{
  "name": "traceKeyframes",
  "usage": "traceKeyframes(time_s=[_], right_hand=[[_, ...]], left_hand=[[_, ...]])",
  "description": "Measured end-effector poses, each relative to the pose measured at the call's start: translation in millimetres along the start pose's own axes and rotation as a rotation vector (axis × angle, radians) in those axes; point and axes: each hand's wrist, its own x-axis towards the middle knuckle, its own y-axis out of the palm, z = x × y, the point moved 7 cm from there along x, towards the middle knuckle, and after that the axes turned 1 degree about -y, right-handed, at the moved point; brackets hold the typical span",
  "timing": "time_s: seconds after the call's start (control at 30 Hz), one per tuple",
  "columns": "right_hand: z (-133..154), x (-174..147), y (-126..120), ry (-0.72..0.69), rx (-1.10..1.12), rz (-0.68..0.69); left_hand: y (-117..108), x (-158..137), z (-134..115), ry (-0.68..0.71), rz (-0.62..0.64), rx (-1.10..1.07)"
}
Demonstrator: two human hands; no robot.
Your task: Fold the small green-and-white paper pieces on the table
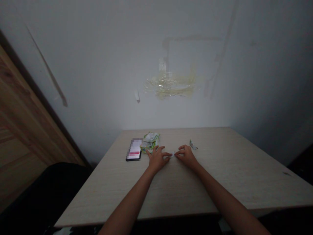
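Note:
Between my two hands, just above or on the table, is a small whitish piece, too small to name. My left hand pinches its left side between thumb and forefinger, the other fingers spread toward the packets. From the right, the fingertips of my right hand close on its other side. A stack of green and white packets lies just beyond my left hand. Past my right hand lies a crumpled green and white wrapper.
A phone with a lit, blurred screen lies left of the packets. The pale wooden table meets a white wall with yellowed tape on it. A dark chair-like shape and wooden panelling stand at the left.

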Motion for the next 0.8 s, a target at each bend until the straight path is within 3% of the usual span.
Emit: traceKeyframes(time_s=[0.8], right_hand=[[5.6, 0.2, 0.7, 0.121, -0.056, -0.058]], left_hand=[[0.4, -1.0, 0.4, 0.023, 0.031, 0.013]])
